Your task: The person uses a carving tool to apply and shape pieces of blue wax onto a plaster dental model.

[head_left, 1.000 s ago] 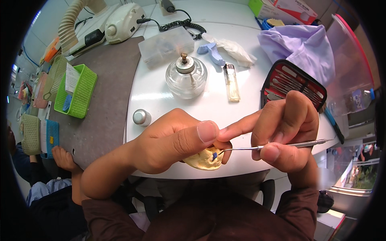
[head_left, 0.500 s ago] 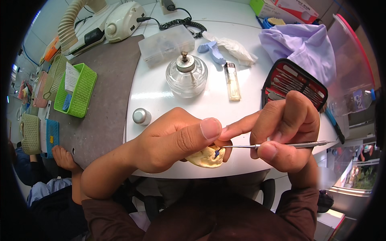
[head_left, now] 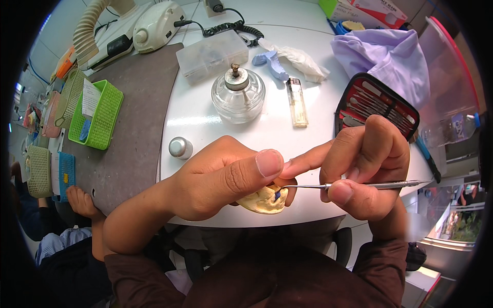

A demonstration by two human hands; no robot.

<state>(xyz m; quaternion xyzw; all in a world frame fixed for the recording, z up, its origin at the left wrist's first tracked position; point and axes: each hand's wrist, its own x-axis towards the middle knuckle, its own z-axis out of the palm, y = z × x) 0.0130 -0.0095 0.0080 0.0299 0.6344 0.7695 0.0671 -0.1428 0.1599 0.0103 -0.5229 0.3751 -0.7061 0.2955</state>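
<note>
Between the fingers and thumb of my left hand (head_left: 221, 177) is a yellowish dental cast (head_left: 261, 201), held just over the table's front edge. A dark blue patch, which looks like wax, marks its right side. My right hand (head_left: 364, 169) pinches a slim metal dental carving tool (head_left: 382, 185) between thumb and fingers. The thin tip points left and meets the cast close to the blue patch; exact contact is too small to tell. One finger of the right hand stretches across to the left thumb. Much of the cast is covered by my left hand.
Beyond my hands stand a glass spirit burner (head_left: 238, 97), a lighter (head_left: 297, 103) and a small metal cap (head_left: 181, 148). An instrument case (head_left: 377, 108) lies unfolded at right, by a lilac cloth (head_left: 385, 61). Left are a green basket (head_left: 105, 115) and another person's hand (head_left: 82, 201).
Hardly anything differs. Both hands, the cast and the carving tool keep nearly the same place, with only a very slight shift of the tool at the cast.
</note>
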